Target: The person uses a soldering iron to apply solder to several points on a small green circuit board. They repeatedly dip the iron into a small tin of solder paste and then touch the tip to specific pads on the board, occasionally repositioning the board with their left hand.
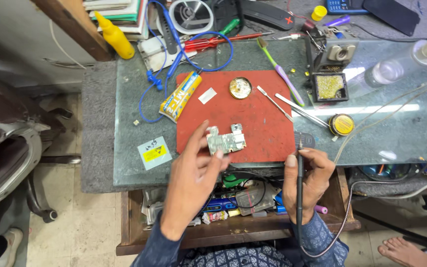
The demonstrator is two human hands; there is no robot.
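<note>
Small silvery circuit board (227,141) pinched in the left hand (193,173), over the red rubber mat (258,123).
Right hand (310,178) grips a black soldering iron (300,183), tip just right of the board's long side.

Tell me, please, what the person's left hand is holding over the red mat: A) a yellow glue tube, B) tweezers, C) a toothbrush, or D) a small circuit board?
D: the left hand pinches a small circuit board between its fingers above the red mat, while the right hand grips a corded soldering iron.

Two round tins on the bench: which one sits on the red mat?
The open tin with pale contents, near the red mat top edge. The yellow-lidded tin rests on glass instead.
</note>
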